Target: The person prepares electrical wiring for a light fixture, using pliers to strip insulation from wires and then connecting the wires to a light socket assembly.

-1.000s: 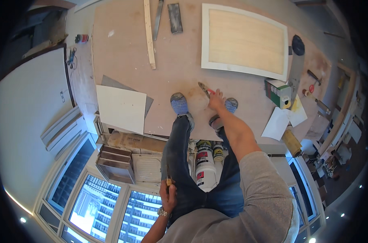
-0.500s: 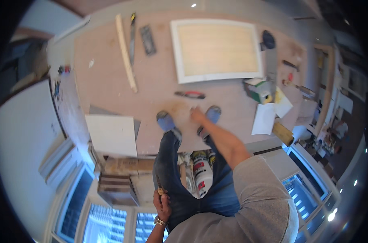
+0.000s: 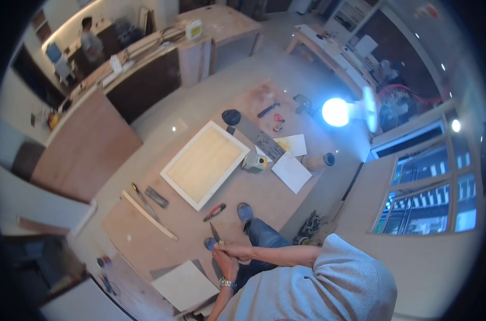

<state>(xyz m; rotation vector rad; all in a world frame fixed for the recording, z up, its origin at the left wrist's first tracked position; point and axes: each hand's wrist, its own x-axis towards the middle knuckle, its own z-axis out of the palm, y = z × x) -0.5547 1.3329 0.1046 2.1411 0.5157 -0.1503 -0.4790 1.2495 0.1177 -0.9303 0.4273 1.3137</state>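
Note:
My left hand [image 3: 227,265], with a metal watch at the wrist, is closed around the handle of a hand tool with a dark tapering blade [image 3: 215,232]. The blade points away from me, over the wooden board [image 3: 200,227] beneath my feet. Against the left hand rests my right hand [image 3: 236,251], its fingers pinched close to the base of the blade; what they grip is hidden. Just beyond the blade tip lie red-and-black pliers [image 3: 215,212]. Farther off is a white-framed panel [image 3: 205,165] with a cream middle.
Left of the panel lie a wood strip [image 3: 149,215], a long blade with a yellow-black handle [image 3: 145,201] and a dark block [image 3: 156,197]. A carton [image 3: 253,162], white sheets [image 3: 292,173] and a hammer [image 3: 268,109] are rightward. A lit lamp [image 3: 336,112] stands beyond; another person [image 3: 91,43] is far left.
My right hand has come up from the board by my feet to meet my left hand. The left hand and its tool have moved forward from beside my leg. My view has turned right.

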